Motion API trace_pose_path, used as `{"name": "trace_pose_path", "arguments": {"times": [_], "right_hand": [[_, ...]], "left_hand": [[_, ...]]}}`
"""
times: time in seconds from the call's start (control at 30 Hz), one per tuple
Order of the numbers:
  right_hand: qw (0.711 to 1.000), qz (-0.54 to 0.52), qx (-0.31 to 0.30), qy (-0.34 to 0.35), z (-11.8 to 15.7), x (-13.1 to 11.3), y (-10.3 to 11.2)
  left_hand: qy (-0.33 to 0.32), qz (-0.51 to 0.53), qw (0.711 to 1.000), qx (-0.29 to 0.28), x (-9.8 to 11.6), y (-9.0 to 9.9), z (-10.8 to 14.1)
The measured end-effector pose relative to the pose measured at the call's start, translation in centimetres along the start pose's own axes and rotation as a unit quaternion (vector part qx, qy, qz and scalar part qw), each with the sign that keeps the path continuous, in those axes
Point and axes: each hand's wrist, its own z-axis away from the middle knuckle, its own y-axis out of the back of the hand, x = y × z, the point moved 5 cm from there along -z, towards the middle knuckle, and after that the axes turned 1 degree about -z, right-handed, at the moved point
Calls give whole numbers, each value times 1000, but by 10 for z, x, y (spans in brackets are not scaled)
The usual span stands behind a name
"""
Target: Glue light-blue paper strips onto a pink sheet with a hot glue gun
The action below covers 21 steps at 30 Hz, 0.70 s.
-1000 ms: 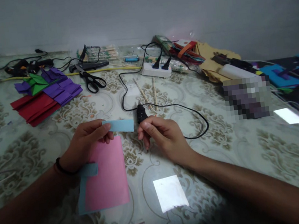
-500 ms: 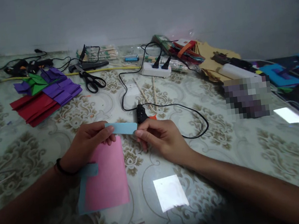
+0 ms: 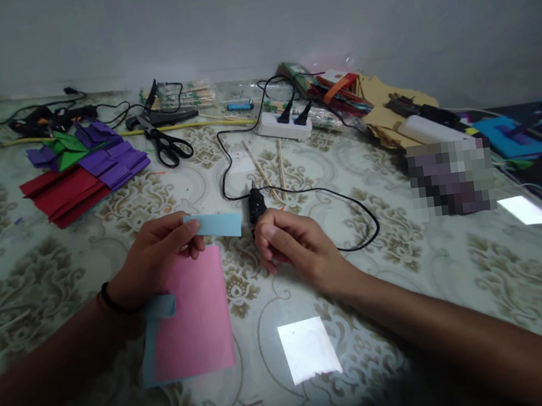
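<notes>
A light blue paper strip is pinched at its left end by my left hand, thumb on top. Its right end is free in the air. My right hand is closed just right of the strip, fingers curled and thumb against them, with nothing visible in it. Behind those fingers lies a black glue gun, its handle hidden; whether I touch it, I cannot tell. Below my left hand is a pink sheet over blue paper, with a short blue strip across its left edge.
Black scissors and folded red, purple and green paper lie back left. Wooden sticks lie behind the glue gun, its black cord looping right. A white power strip stands behind. Colored paper is piled at right.
My right hand has let go of the strip's right end and moved slightly right, its fingers curling in. My left hand, still holding the strip, has shifted slightly left and up.
</notes>
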Motion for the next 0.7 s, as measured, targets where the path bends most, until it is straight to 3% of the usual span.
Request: {"name": "trace_pose_path", "arguments": {"times": [0.13,0.37,0.7], "right_hand": [[1000,28,14,0,-1,2,0],[991,4,134,26,-4,-2,10],[986,44,155,39,-2,-3,16]], "left_hand": [[-5,-4,1000,-11,0,-1,0],[-12,-76,997,-26,6,-4,1],[-19,-113,991,-76,14,-12,4]]}}
